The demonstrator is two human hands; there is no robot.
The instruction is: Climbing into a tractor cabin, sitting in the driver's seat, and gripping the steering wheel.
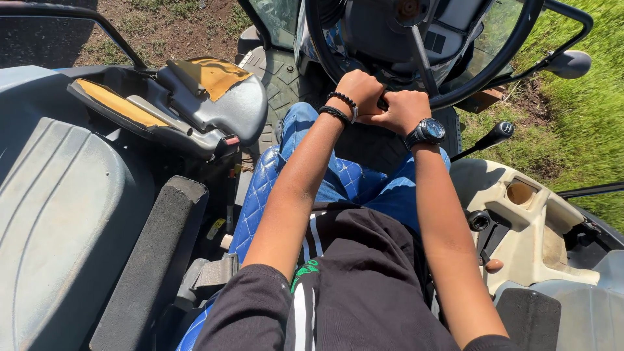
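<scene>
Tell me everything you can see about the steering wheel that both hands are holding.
The steering wheel is black, with a thick round rim and a thin grey spoke running up to a hub at the top edge of the picture. Only its lower arc shows, tilted toward the person. The left hand and the right hand are closed side by side on the bottom of the rim, touching each other, above the blue-clad knees.

black sleeves, wristwatch, perhaps beaded bracelets
</scene>
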